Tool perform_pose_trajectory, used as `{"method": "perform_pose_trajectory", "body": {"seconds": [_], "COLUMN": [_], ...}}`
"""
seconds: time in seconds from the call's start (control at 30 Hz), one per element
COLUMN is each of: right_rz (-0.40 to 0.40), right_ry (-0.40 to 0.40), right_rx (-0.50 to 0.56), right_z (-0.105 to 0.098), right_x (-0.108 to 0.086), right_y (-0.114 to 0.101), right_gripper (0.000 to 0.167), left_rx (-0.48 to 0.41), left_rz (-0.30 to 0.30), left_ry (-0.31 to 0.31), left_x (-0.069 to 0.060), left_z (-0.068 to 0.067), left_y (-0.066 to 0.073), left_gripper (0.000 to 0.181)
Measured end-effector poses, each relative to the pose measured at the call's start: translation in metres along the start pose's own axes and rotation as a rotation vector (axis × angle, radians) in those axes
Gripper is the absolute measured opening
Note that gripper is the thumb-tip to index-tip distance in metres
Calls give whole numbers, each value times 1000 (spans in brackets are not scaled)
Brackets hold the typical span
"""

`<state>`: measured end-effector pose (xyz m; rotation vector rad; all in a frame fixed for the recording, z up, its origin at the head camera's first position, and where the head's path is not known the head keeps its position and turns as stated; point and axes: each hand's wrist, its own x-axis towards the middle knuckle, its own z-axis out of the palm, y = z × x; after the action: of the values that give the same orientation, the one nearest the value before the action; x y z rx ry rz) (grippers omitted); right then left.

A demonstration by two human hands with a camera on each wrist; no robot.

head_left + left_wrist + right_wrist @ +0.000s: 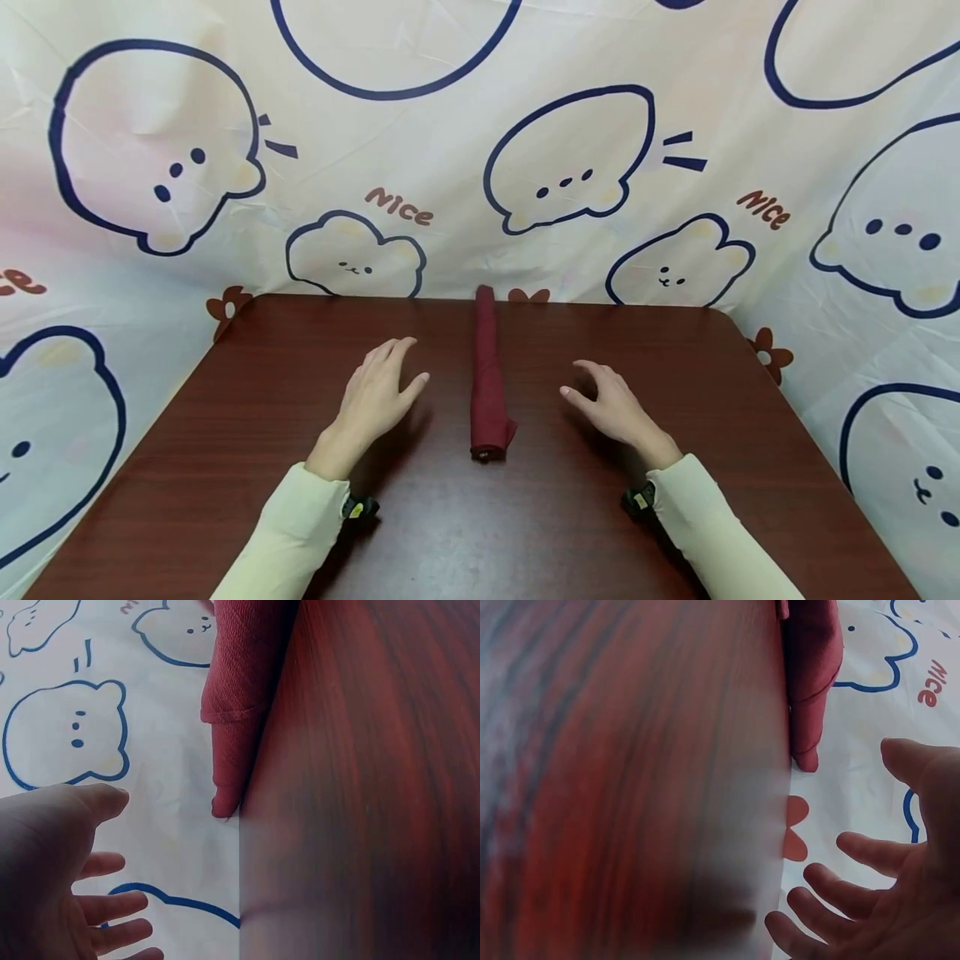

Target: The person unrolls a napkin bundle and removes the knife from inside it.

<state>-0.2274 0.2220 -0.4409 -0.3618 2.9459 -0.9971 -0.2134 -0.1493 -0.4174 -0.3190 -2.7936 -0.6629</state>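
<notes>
A dark red cloth roll [489,375] lies lengthwise on the brown table [420,533], its narrow end at the back edge and its wider end toward the front, where a small dark bit shows inside. To its left, my left hand [371,396] hovers with relaxed, spread fingers, touching nothing. My right hand [615,408] is held over the table to the right of the roll, fingers apart and thumb toward the cloth. Both wrist views show the roll [240,697] [812,667] apart from the left hand [45,862] and the right hand [900,877].
Behind the table and along both sides hangs a white sheet [457,192] printed with blue-outlined animals, brown flowers and lettering. Dark bands with a yellow mark [360,507] [639,499] sit at both wrists, by pale sleeves [292,517] [712,517].
</notes>
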Motion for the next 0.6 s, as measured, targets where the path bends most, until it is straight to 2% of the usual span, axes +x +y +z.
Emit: {"method": "perform_pose_trajectory", "body": {"seconds": [0.6], "right_rz": [53], "right_ry": [-77], "right_rx": [40], "right_z": [7], "right_x": [11], "right_y": [-9], "right_gripper": [56], "left_rx": [-55], "left_rz": [84], "left_ry": [-83], "left_x": [8], "left_z": [16], "left_y": [14], "left_gripper": [58]}}
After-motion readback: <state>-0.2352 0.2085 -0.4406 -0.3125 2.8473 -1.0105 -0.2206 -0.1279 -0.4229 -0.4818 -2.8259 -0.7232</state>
